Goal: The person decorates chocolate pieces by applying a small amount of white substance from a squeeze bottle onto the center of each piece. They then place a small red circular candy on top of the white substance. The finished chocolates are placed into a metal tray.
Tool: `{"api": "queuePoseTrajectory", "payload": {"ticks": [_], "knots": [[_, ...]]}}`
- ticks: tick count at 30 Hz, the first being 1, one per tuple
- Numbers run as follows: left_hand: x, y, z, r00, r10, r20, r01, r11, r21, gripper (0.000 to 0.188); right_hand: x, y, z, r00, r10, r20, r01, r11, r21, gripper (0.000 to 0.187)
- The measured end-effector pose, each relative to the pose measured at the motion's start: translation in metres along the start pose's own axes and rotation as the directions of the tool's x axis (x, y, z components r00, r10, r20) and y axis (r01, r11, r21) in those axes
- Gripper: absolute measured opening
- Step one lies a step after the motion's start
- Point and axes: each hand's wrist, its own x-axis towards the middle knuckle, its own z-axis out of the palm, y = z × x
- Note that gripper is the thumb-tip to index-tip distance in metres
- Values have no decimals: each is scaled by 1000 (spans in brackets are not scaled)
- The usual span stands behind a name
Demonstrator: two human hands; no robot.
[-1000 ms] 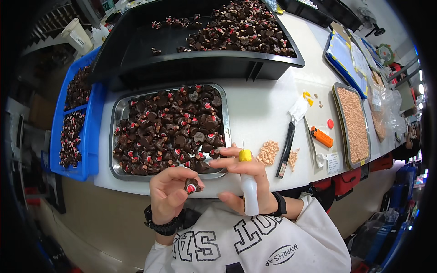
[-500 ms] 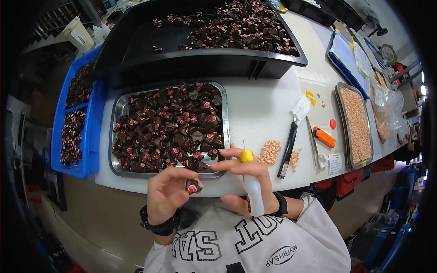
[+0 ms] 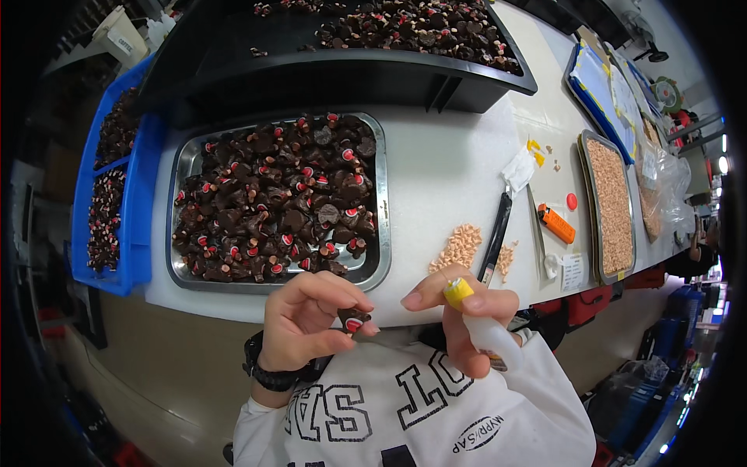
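My left hand is closed, pinching a small dark-brown molded piece with a red-and-white spot between thumb and fingertips. To its right, my right hand is wrapped round a white squeeze bottle with a yellow cap. The bottle tilts, its cap end pointing up and left; a gap separates it from the brown piece. Just beyond my hands lies a steel tray heaped with similar dark-brown pieces, many with red-and-white spots.
A black bin with more brown pieces stands at the back, a divided blue bin at the left. Rightward lie a heap of beige bits, a black craft knife, tweezers, an orange lighter-shaped object and a tray of beige bits.
My right hand has moved right with the bottle, away from the steel tray's edge, and the bottle tilts more. My left hand, still pinching the piece, has shifted slightly right. The view has shifted.
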Motion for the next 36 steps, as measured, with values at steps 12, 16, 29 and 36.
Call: {"api": "queuePoseTrajectory", "payload": {"ticks": [12, 16, 29, 36], "knots": [[-2, -4, -5, 998, -64, 14, 64, 998, 2, 37, 1, 1, -6, 988, 11, 156, -20, 998, 52, 65], [-4, -3, -2, 992, -122, -41, 125, 989, 73, 38, -6, 6, 0, 999, -11, -35, 14, 997, 71, 59], [10, -10, 12, 986, -166, 29, 167, 985, -52, 33, -5, 1, -5, 998, 22, 66, -20, 999, -38, 39], [21, -14, 25, 991, -113, 74, 105, 990, 98, 34, -6, 1, -5, 999, -35, 23, 37, 996, -86, 41]]}}
